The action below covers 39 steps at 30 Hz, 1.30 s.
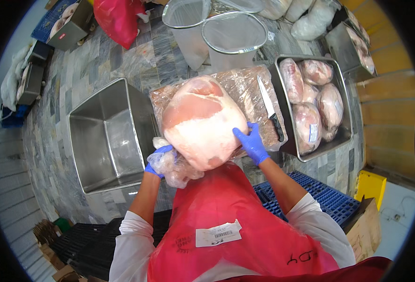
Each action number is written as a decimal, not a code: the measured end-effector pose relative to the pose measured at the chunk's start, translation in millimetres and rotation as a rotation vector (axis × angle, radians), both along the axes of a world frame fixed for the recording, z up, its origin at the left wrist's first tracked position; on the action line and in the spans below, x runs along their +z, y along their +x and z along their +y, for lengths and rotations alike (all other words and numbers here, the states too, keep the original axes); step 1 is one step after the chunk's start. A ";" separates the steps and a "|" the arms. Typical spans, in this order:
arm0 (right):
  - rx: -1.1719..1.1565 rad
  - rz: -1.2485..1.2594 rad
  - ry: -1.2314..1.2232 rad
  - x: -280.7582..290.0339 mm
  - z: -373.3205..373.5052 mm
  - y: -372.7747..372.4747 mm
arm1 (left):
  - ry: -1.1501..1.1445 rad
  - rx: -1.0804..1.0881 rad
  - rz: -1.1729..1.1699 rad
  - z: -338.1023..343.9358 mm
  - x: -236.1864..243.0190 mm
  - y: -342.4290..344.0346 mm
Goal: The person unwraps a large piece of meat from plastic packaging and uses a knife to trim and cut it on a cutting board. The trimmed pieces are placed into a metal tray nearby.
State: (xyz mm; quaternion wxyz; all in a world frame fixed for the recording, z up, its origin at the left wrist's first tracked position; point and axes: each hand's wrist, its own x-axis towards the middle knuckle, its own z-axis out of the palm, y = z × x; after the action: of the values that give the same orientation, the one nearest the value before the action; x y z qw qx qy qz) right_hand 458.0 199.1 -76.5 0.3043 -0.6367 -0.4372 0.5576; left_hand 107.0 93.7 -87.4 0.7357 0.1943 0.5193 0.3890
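Observation:
A large pale piece of raw meat (202,127), with pink flesh at its far end, lies on a work surface covered in clear plastic (249,89). My left hand (156,162), in a blue glove, is at the meat's near left edge, closed on a crumpled clear plastic bag (174,169); the bag hides part of its fingers. Against the meat's right side rests my blue-gloved right hand (253,144), thumb and fingers apart. A knife (269,105) with a black handle lies to the right of the meat, its blade pointing away from me.
Left of the work surface stands a deep metal tub (83,141). Another metal tub (347,113) on the right holds several wrapped meat pieces (330,105). Bag-lined round bins (234,35) stand beyond. A blue plastic pallet (322,195) is at my right.

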 end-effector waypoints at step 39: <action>0.403 -1.044 0.634 181.1 98.1 -32.4 | 0.976 -0.332 0.695 141.1 140.0 125.7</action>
State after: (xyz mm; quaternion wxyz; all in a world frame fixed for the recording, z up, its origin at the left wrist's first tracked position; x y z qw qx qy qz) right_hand 425.6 297.3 104.6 0.1143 -0.6087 -0.7825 0.0643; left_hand 232.8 234.8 52.5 0.4005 0.7017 0.4536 0.3761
